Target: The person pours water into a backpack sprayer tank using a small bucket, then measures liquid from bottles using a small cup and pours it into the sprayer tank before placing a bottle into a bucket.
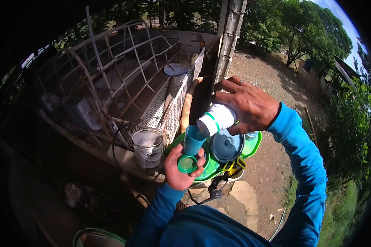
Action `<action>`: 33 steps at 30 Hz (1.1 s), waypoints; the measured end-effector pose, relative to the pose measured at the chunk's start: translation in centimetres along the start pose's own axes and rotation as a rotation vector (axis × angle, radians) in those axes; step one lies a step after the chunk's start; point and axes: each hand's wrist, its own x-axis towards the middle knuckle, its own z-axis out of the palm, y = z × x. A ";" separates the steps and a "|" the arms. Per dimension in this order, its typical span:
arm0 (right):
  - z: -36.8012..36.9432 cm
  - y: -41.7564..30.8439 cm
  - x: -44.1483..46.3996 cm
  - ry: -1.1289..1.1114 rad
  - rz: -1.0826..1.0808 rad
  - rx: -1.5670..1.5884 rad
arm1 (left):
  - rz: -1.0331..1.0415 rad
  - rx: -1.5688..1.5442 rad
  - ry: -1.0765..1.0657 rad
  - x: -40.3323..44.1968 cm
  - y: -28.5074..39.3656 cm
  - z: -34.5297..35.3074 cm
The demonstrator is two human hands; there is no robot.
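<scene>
My right hand [249, 103] is closed around a white bottle [222, 116] with a green ring near its neck. The bottle tips down to the left, its mouth over the rim of a translucent blue cup [193, 142]. Below it, my left hand [178, 168] is closed on the cup, fingers near its base. A green screw cap [187, 164] also sits in that palm, held by the fingers. Whether liquid is flowing is hard to make out. Just beyond the cup lies a round dark blue-grey lid [227, 146].
Behind the hands stands a bright green tub [253, 148], with yellow handles [234, 164] and a black strap nearby. A dirty white bucket [147, 150] is at left, before a metal-railed pen [127, 70]. An orange corrugated hose [187, 109] runs beside a concrete post [230, 39].
</scene>
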 end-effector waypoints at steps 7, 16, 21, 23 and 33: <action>-0.3 -0.4 0.2 -0.035 0.024 0.016 | -0.008 -0.008 -0.009 0.0 0.0 -0.2; -0.1 -0.2 0.4 -0.002 0.024 0.011 | -0.014 0.010 0.015 0.0 0.0 -0.1; 0.2 0.0 0.2 0.055 -0.015 -0.017 | -0.018 0.004 0.055 0.0 -0.1 0.1; 0.2 0.0 0.1 0.052 -0.005 -0.022 | -0.012 0.017 0.057 0.0 -0.1 0.1; 0.1 -0.2 0.3 0.022 0.028 -0.043 | -0.029 -0.006 0.016 0.1 0.0 -0.1</action>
